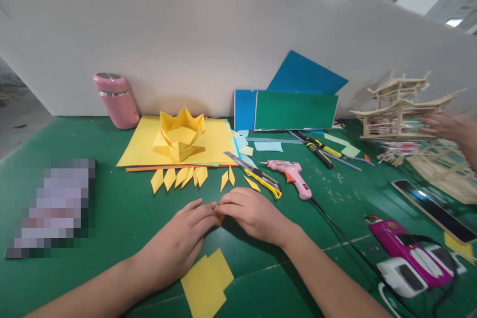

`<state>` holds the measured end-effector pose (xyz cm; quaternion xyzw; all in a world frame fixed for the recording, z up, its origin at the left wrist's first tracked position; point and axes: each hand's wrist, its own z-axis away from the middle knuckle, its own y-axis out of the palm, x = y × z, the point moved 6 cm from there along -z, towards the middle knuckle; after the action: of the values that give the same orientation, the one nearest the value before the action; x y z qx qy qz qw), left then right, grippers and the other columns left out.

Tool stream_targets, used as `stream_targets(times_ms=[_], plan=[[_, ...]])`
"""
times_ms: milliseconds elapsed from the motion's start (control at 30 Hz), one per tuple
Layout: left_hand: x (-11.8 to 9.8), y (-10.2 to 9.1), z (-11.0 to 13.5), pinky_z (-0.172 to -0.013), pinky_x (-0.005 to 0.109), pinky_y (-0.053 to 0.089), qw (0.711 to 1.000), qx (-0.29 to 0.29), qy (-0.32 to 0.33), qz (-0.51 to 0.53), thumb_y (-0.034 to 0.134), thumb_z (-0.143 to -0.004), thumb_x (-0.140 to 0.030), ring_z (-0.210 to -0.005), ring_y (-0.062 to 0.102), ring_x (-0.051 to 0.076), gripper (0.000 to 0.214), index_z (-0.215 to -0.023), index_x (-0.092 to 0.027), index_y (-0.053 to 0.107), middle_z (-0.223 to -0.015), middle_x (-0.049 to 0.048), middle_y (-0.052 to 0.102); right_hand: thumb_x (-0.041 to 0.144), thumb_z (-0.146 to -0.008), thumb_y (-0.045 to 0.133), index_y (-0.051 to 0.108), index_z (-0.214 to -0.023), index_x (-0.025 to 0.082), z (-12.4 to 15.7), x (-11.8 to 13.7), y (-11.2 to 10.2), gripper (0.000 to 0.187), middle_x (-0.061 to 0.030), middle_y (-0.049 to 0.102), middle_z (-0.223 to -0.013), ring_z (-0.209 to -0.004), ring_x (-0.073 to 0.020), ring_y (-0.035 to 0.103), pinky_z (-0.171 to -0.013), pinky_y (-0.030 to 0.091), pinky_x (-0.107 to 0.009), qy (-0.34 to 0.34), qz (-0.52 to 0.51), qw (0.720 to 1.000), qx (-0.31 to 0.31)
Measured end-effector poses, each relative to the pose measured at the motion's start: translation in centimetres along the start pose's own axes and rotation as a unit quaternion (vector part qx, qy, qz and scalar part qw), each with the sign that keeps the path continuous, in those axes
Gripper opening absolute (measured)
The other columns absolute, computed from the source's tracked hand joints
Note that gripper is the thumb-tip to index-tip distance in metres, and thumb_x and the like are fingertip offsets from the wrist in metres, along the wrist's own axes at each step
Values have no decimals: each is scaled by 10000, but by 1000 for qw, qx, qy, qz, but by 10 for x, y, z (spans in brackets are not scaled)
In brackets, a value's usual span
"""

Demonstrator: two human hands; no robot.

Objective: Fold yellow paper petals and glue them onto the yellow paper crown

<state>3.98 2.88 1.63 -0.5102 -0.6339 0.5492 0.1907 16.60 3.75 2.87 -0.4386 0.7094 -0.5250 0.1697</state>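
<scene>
My left hand (pixel 186 236) and my right hand (pixel 251 213) meet fingertip to fingertip on the green table (pixel 122 208). Their fingers are pressed together on a small piece of paper, mostly hidden, with an orange-yellow edge showing under them. Yellow paper squares (pixel 206 280) lie just under my left wrist. Several folded yellow paper petals (pixel 179 177) lie in a row beyond my hands. Behind them a folded yellow paper crown-like flower (pixel 181 134) sits on a yellow sheet (pixel 143 146).
A yellow utility knife (pixel 257 175) and a pink glue gun (pixel 292 175) lie right of the petals. A pink flask (pixel 116 99) stands at back left. Blue and green sheets (pixel 294 109) lean on the white wall. Another person's hand (pixel 452 131) touches a wooden stick model (pixel 400 107). A purple tool (pixel 406 253) lies at right.
</scene>
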Motion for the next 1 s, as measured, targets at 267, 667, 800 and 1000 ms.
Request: stream_targets(times_ms=[267,667,800,1000], plan=[[3,1,0,-960,365,482,1000,12,-25,7,301,-853,-40,-1112,567,206,368,-1077,-179,558,-1149,95,633,171,-915,485,639,-852,170,1,2,0,166,-71,663,-890,-805,-176,558,-702,458,-292,5,-49,999,8],[6,-2,-2,-1082,479,332,997,6,-52,-51,345,-857,-84,-1252,461,242,360,-1111,-186,578,-1134,62,652,165,-891,534,632,-837,178,3,-4,-1,113,-56,677,-853,-808,-163,594,-745,471,-289,43,-120,992,-15],[7,-3,-3,-1077,476,330,997,12,-55,-45,352,-852,-87,-1251,461,243,364,-1112,-192,584,-1137,55,656,162,-880,538,635,-823,184,3,-4,0,114,-55,661,-849,-808,-163,586,-748,467,-293,50,-120,991,-3],[9,-6,-3,-1067,460,336,998,8,-56,-9,365,-847,-83,-1180,523,221,349,-1044,-217,620,-1089,42,678,163,-855,551,609,-756,183,1,-5,1,117,-40,619,-780,-770,-166,571,-719,453,-297,87,-138,987,-16]])
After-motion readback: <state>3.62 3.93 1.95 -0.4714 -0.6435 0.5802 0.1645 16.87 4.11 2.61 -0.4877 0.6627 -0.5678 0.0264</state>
